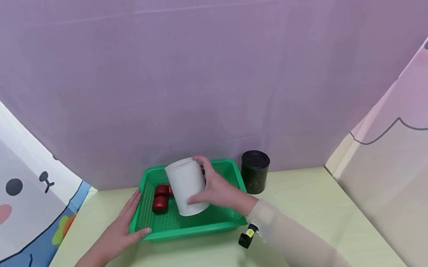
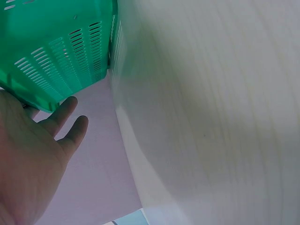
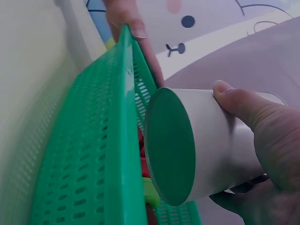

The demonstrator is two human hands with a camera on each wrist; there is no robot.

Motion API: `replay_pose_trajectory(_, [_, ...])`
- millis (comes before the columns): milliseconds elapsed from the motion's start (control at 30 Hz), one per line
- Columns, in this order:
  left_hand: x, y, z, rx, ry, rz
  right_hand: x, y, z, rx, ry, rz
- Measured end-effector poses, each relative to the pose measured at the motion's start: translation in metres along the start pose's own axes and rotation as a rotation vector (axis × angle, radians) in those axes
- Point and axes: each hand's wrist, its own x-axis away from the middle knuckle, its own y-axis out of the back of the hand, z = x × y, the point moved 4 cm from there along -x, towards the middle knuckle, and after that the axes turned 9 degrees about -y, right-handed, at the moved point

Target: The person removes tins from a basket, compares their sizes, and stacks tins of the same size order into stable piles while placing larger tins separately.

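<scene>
My right hand [image 1: 219, 186] grips a white cylindrical canister [image 1: 186, 187], thumb on the near side and fingers round the far side. The canister is tilted and overlaps the green perforated basket [image 1: 196, 229] in the head view. Its flat round base [image 3: 169, 147], tinted green, faces the right wrist camera. My left hand [image 1: 120, 230] rests at the basket's left side, fingers straight along the wall and thumb at the front corner. Shiny red rounded objects [image 1: 160, 204] lie inside the basket, partly hidden by the canister.
A black lidded can [image 1: 255, 170] stands right of the basket, near the purple backdrop [image 1: 208, 78]. In the right wrist view, a light green item [image 3: 150, 192] shows inside the basket. Printed cloth panels [image 1: 19, 199] border the pale table [image 1: 306, 210] on both sides.
</scene>
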Motion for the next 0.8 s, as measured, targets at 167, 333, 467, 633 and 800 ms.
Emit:
replay_pose_trajectory(167, [-0.001, 0.000, 0.002, 0.006, -0.001, 0.001, 0.006, 0.017, -0.002, 0.000, 0.023, -0.059])
replay_pose_trajectory(333, [0.000, 0.001, 0.001, 0.009, -0.003, 0.001, 0.014, 0.033, -0.008, -0.033, 0.035, -0.111])
replay_pose_trajectory(467, [0.000, 0.001, -0.001, 0.006, -0.005, -0.003, 0.020, 0.045, -0.012, -0.044, 0.036, -0.154])
replay_pose_trajectory(633, [0.000, 0.001, -0.002, 0.004, -0.006, -0.005, 0.028, 0.058, -0.019, -0.035, 0.061, -0.206])
replay_pose_trajectory(800, [0.000, 0.001, -0.002, 0.006, -0.005, -0.005, 0.037, 0.070, -0.025, -0.033, 0.096, -0.259])
